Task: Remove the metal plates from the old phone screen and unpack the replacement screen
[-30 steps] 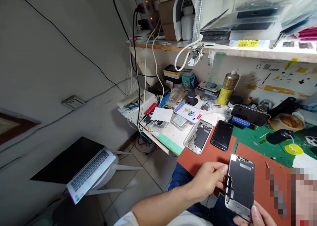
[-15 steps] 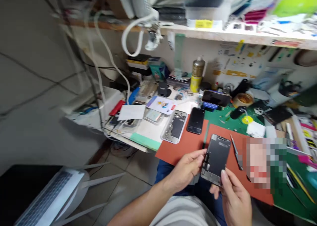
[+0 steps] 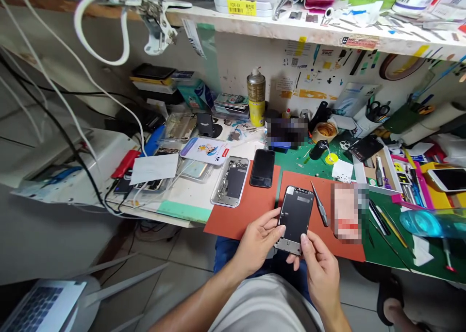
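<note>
Round to the right swings the view, and the left hand has brought its thumb over the edge of the phone screen! Right hand pinches the lower corner; looks firmly held by both, above the red mat.

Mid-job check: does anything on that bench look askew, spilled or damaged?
Nothing looks spilled. A white sheet lies askew over other items at left, and small scraps litter the green mat; both look untidy. The phone panel between the left hand and right hand shows no obvious damage; hairline cracks would be too small to tell.
</note>
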